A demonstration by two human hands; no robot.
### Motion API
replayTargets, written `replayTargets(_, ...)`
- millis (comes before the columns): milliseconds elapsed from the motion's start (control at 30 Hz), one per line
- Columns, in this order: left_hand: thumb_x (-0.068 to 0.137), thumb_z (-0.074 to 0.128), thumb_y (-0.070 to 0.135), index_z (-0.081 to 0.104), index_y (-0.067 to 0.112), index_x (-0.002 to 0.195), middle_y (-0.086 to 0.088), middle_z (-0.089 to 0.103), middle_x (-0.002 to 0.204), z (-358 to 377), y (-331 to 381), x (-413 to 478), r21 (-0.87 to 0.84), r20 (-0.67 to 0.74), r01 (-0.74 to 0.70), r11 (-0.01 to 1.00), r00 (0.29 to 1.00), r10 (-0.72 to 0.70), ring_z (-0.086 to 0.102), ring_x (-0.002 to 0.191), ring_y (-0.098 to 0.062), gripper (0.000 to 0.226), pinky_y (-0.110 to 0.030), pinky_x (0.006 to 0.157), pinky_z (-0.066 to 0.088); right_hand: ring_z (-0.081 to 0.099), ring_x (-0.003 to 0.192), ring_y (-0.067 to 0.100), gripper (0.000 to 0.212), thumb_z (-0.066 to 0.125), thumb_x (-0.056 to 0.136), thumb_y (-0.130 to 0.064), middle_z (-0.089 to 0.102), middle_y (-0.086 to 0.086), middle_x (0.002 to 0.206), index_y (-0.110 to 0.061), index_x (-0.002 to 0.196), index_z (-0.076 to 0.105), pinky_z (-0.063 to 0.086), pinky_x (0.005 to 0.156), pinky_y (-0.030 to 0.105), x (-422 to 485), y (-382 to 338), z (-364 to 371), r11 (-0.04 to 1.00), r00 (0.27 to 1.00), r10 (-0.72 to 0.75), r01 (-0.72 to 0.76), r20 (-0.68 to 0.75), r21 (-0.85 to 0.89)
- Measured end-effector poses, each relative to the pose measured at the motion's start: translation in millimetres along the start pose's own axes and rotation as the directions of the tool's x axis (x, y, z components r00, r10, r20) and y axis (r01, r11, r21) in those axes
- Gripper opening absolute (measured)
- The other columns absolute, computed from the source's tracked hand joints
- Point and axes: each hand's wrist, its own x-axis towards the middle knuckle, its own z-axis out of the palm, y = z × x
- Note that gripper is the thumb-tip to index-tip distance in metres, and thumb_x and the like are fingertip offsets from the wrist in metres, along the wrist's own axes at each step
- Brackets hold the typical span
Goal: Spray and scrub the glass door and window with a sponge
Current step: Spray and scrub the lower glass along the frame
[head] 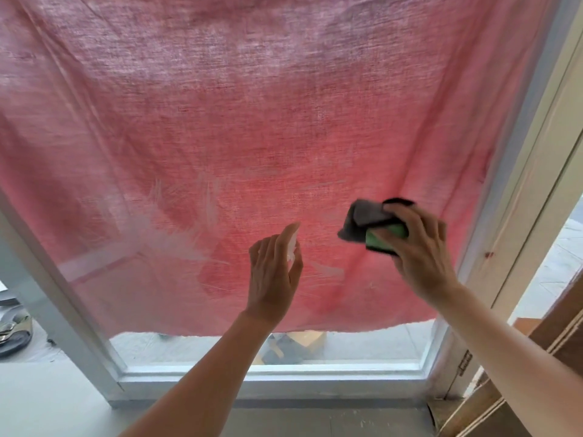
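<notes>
A glass door pane (362, 345) fills the view, with a pink cloth (252, 121) hanging behind it. White streaks of spray or foam (176, 238) mark the glass at lower centre. My left hand (274, 275) is raised near the glass and holds a small white spray bottle (292, 244), mostly hidden by the fingers. To its right, my right hand (419, 247) grips a green sponge (383, 238) together with a dark grey cloth (362, 219) and holds them against the glass.
The white door frame (271, 372) runs along the bottom and up the left side. A wooden jamb with a hinge (463, 362) stands at the right, next to an open gap to the outside. Metal items (9, 329) lie at the far left.
</notes>
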Motion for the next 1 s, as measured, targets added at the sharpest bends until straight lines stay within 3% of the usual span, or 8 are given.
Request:
replayTargets(100, 0.092, 0.057, 0.015, 0.039, 0.018, 0.135, 0.002, 0.063, 0.104, -2, -1, 0, 0.040, -0.040, -0.002, 0.999, 0.999, 0.003, 0.055, 0.090, -0.008, 0.046, -0.033, 0.104, 0.028, 0.038, 0.121, 0.032, 0.038, 0.064, 0.085, -0.009, 0.046, 0.007, 0.135, -0.026, 0.118, 0.059, 0.032, 0.094, 0.042, 64, 13, -19, 0.997, 0.984, 0.070, -0.066, -0.161, 0.036)
replayTargets(200, 0.091, 0.056, 0.017, 0.038, 0.020, 0.135, 0.003, 0.067, 0.106, -9, -6, -2, 0.063, -0.048, 0.014, 0.998, 0.999, -0.011, 0.062, 0.095, -0.009, 0.047, -0.047, 0.115, 0.015, 0.037, 0.121, 0.030, 0.045, 0.058, 0.086, -0.008, 0.047, 0.008, 0.137, -0.023, 0.129, 0.056, 0.031, 0.096, 0.040, 114, 16, -30, 0.991, 0.961, 0.134, -0.136, -0.243, 0.008)
replayTargets(333, 0.089, 0.060, 0.013, 0.036, 0.020, 0.136, 0.003, 0.067, 0.101, -20, -14, -5, 0.073, -0.025, 0.029, 0.997, 0.999, -0.028, 0.063, 0.096, -0.009, 0.053, -0.062, 0.114, 0.005, 0.035, 0.123, 0.028, 0.037, 0.055, 0.090, -0.009, 0.047, 0.004, 0.137, -0.025, 0.124, 0.059, 0.032, 0.096, 0.042, 127, 9, -23, 0.993, 0.952, 0.088, -0.106, -0.294, -0.045)
replayTargets(533, 0.090, 0.058, 0.012, 0.035, 0.017, 0.137, -0.001, 0.066, 0.108, -25, -20, -4, 0.040, 0.002, 0.048, 0.998, 0.999, -0.048, 0.064, 0.098, -0.012, 0.052, -0.069, 0.111, 0.005, 0.041, 0.123, 0.029, 0.027, 0.062, 0.087, -0.011, 0.049, 0.002, 0.134, -0.025, 0.110, 0.068, 0.031, 0.093, 0.041, 80, -21, 2, 0.998, 0.985, -0.033, 0.023, -0.170, -0.060)
replayTargets(733, 0.092, 0.058, 0.008, 0.034, 0.018, 0.137, -0.002, 0.064, 0.102, -31, -23, -3, 0.016, -0.006, 0.038, 0.999, 0.999, -0.038, 0.059, 0.098, -0.011, 0.052, -0.065, 0.113, 0.010, 0.042, 0.120, 0.031, 0.037, 0.054, 0.080, -0.013, 0.043, 0.001, 0.135, -0.029, 0.114, 0.054, 0.034, 0.090, 0.044, 17, -42, 26, 0.992, 0.994, -0.107, 0.107, -0.006, -0.061)
replayTargets(867, 0.090, 0.059, 0.005, 0.035, 0.018, 0.137, -0.001, 0.056, 0.113, -32, -28, -4, -0.004, -0.013, 0.005, 1.000, 1.000, -0.005, 0.052, 0.109, -0.014, 0.054, -0.064, 0.113, 0.016, 0.042, 0.118, 0.029, 0.039, 0.053, 0.076, -0.012, 0.042, 0.001, 0.134, -0.029, 0.111, 0.053, 0.033, 0.090, 0.043, -11, -54, 39, 0.982, 0.988, -0.147, 0.152, 0.053, -0.115)
replayTargets(1000, 0.089, 0.061, 0.001, 0.037, 0.016, 0.136, -0.003, 0.049, 0.129, -32, -36, -3, -0.031, -0.019, -0.059, 0.998, 0.998, 0.058, 0.045, 0.127, -0.026, 0.054, -0.059, 0.114, 0.020, 0.043, 0.123, 0.027, 0.040, 0.050, 0.077, -0.009, 0.041, 0.001, 0.138, -0.029, 0.112, 0.053, 0.027, 0.102, 0.044, -22, -61, 47, 0.968, 0.978, -0.200, 0.207, 0.066, -0.145)
